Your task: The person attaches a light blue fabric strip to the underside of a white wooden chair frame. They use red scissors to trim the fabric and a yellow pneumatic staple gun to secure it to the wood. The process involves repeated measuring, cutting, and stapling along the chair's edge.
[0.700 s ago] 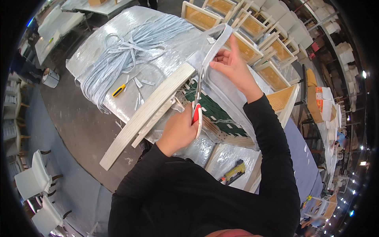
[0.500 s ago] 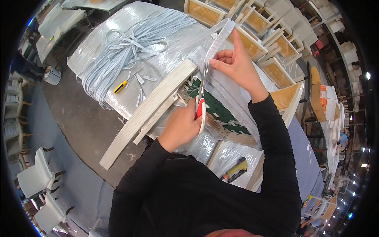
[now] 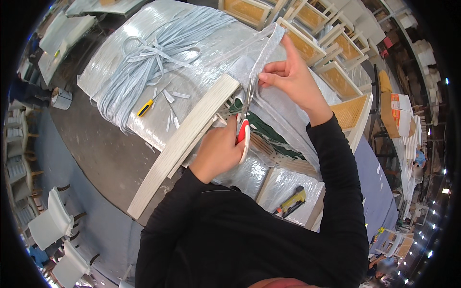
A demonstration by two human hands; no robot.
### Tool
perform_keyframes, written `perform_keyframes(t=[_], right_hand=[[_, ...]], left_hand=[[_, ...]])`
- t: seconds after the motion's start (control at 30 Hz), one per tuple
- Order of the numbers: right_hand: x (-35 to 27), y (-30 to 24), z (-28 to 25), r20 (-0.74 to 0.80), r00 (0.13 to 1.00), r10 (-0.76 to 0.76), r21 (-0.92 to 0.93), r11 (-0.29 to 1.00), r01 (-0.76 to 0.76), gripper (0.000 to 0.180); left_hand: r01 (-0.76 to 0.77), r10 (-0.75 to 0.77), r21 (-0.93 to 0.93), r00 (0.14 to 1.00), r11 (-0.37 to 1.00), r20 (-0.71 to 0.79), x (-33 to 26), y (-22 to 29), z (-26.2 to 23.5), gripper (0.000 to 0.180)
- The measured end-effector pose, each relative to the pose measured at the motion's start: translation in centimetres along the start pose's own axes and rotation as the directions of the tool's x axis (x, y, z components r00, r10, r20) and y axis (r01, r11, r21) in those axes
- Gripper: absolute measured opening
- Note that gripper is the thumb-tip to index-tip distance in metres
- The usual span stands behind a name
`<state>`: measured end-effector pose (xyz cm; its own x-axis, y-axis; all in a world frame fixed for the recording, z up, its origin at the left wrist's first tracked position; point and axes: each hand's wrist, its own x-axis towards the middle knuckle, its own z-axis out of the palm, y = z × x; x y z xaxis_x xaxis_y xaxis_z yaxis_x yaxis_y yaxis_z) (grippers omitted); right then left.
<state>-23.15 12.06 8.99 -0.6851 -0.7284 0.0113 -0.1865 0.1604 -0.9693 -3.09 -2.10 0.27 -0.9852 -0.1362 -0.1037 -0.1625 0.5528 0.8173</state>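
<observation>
My left hand [image 3: 217, 150] is closed round the handles of scissors [image 3: 243, 132] with red and white grips. Their blades point away from me and reach the lower part of a light grey fabric strip [image 3: 267, 50]. With the fingertips of my right hand [image 3: 294, 81], I pinch that strip near the blades, while the index finger stretches up along its far end. Light grey fabric [image 3: 288, 115] hangs below, over a pale wooden furniture frame [image 3: 185, 141]. Dark green material [image 3: 266, 128] shows inside the frame. Whether the blades are fully together cannot be made out.
A bundle of pale blue-grey strips [image 3: 158, 55] lies on the plastic-wrapped table [image 3: 108, 62]. Beside it are a yellow and black hand tool [image 3: 144, 108] and white scraps. A yellow-green staple gun [image 3: 291, 201] lies close to my body. Cane-panelled frames [image 3: 302, 43] stand beyond.
The whole view has shifted slightly. Both hands keep nearly the same grip, and the scissors stay at the strip.
</observation>
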Motion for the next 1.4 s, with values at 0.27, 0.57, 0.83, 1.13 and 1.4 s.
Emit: perform_keyframes(t=[0.27,0.57,0.83,1.13,1.4], right_hand=[[-0.2,-0.3,0.3,0.007,1.000,0.008,-0.003,1.000,-0.008,0.110],[-0.7,-0.2,0.5,0.013,0.998,-0.058,-0.031,0.998,0.059,0.103],[-1.4,-1.5,0.8,0.021,0.998,-0.053,-0.171,0.984,0.056,0.104],[-1.8,-1.0,1.2,-0.008,0.981,-0.191,-0.231,0.955,0.184,0.100],[-2.0,-1.1,1.5,0.009,0.986,-0.164,-0.205,0.965,0.162,0.099]], left_hand=[[-0.026,0.026,-0.026,1.000,0.999,-0.015,0.9,0.4,-0.7,0.035],[-0.038,0.037,-0.074,0.999,0.997,-0.009,0.8,1.2,-1.7,0.025],[-0.043,0.045,0.037,0.998,0.998,-0.047,0.0,0.4,-1.1,0.024],[-0.055,0.062,0.076,0.993,0.996,-0.096,-0.6,0.4,-0.9,0.024],[-0.051,0.063,0.085,0.988,0.995,-0.141,-1.0,1.1,-0.9,0.022]])
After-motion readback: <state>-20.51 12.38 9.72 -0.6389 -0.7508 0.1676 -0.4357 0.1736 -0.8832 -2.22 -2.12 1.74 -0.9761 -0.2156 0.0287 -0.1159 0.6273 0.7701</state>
